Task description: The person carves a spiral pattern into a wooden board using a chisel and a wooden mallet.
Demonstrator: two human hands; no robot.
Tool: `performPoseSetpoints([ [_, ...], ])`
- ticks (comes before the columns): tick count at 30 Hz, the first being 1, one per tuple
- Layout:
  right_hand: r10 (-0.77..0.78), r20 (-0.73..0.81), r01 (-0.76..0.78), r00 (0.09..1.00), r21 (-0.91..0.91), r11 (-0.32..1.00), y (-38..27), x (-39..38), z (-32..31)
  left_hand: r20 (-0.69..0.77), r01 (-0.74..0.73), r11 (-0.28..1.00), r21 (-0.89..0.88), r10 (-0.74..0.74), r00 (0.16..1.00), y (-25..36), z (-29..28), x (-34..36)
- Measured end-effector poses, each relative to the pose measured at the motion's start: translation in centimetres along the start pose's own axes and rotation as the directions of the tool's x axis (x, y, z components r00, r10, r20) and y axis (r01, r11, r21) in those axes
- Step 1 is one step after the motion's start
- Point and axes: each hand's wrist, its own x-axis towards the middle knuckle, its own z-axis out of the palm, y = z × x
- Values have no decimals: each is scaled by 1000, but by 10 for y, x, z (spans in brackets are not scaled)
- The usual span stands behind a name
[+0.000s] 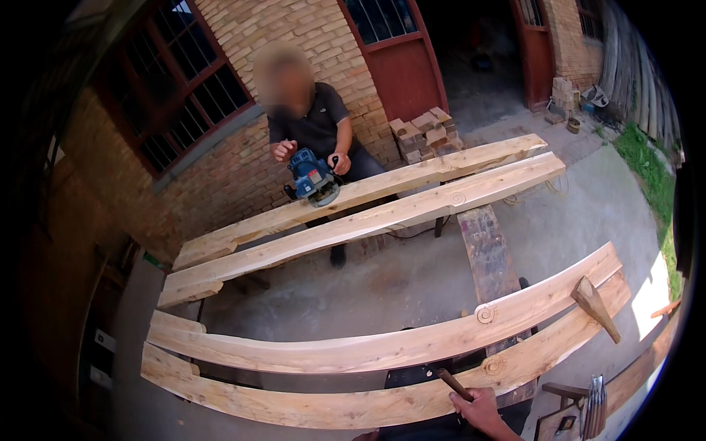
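Observation:
My right hand [482, 413] is closed around a tool with a round brown wooden handle [454, 384]. The handle's top end sticks up past my fist. The tool's lower part is hidden, so I cannot make out its kind. It is beside the near edge of the closest pale wooden beam [331, 409], by a carved spiral [494, 364]. Only a sliver of what seems to be my left hand [365, 436] shows at the lower edge, its fingers hidden. A second beam [316, 356] with a matching spiral lies just beyond. A wooden mallet [594, 305] rests across the beams' right ends.
Several chisels [596, 408] stand together at lower right. Across the work area, another person [309, 125] handles a blue router [312, 176] on the farther pair of beams [368, 217]. A stained plank [487, 250] spans between the pairs. Bricks [426, 136] are stacked by the red door.

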Motion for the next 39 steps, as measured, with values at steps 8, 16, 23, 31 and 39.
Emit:
performPoseSetpoints([
  [8, 106, -109, -79, 988, 227, 971, 10, -17, -13, 352, -434, 637, 637, 260, 899, 198, -95, -51],
  [16, -178, -669, 152, 722, -98, 983, 30, -59, -101, -757, -626, 567, 536, 650, -60, 362, -243, -41],
  [23, 82, -993, -305, 87, 52, 951, 125, -186, -177, -327, -561, 87, 823, 880, -343, 439, -152, -48],
  [31, 260, -966, -359, -11, 246, 900, 194, -199, -171, -484, -609, 259, 750, 842, -238, 437, -150, -38],
  [39, 80, -986, -468, 148, 1, 884, 225, -192, -158, -613, -578, 475, 664, 788, -57, 428, -165, -29],
])
